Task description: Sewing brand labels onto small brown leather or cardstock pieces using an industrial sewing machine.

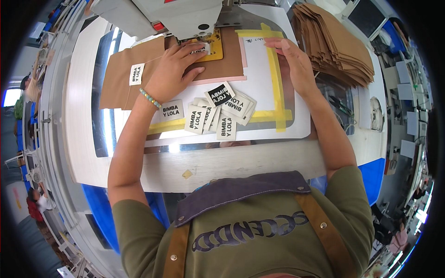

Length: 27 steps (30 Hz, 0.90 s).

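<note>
My left hand (178, 63) lies palm down on a brown fabric piece (232, 51), just below the head of a sewing machine (197, 16). Its fingers stretch over a small white label (204, 47) within a yellow template plate (217, 52), partly covering both. My right hand (295, 62) is held at the right, fingers extended and slightly bent, beside the yellow tape (276, 83) on a white sheet (259, 60); I see nothing in it. Left of my left hand, another brown piece (118, 76) carries a white label (136, 74) and a loose thread.
Several loose white labels (226, 127) and a black one (219, 95) lie in a pile nearer me, with a single label (171, 110) left of them. A thick stack of brown pieces (331, 44) stands at the far right. Below it lie dark tools (340, 105).
</note>
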### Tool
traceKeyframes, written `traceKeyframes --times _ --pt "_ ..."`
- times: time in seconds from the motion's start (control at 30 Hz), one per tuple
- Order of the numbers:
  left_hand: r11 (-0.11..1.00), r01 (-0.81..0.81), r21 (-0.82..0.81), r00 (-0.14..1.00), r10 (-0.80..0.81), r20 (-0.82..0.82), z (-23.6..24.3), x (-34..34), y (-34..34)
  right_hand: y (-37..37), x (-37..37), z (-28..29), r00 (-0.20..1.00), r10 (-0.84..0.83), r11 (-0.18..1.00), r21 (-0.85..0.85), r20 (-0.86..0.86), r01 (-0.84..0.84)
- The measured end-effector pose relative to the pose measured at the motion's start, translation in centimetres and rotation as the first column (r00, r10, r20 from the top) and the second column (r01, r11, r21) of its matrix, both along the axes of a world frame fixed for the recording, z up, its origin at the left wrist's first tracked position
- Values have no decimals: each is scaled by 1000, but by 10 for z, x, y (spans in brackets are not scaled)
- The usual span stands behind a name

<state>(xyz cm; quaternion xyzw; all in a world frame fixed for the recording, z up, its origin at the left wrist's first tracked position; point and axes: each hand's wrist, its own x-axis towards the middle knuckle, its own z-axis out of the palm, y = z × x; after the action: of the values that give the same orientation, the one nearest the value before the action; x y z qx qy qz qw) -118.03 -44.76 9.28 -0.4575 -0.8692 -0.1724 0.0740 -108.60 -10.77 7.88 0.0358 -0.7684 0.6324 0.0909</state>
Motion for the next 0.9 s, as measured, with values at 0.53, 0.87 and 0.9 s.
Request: traceKeyframes --times 0.53,0.87,0.9 --pt "999 30 -43 999 -29 40 4 -4 -5 2 -1 -5 998 -5 997 71 -62 10" --pt "996 -80 -40 992 83 94 4 -20 -1 3 3 -8 995 -1 985 173 -96 18" --pt "997 -70 17 992 68 105 1 -24 -2 3 2 -7 993 -6 986 167 -119 26"
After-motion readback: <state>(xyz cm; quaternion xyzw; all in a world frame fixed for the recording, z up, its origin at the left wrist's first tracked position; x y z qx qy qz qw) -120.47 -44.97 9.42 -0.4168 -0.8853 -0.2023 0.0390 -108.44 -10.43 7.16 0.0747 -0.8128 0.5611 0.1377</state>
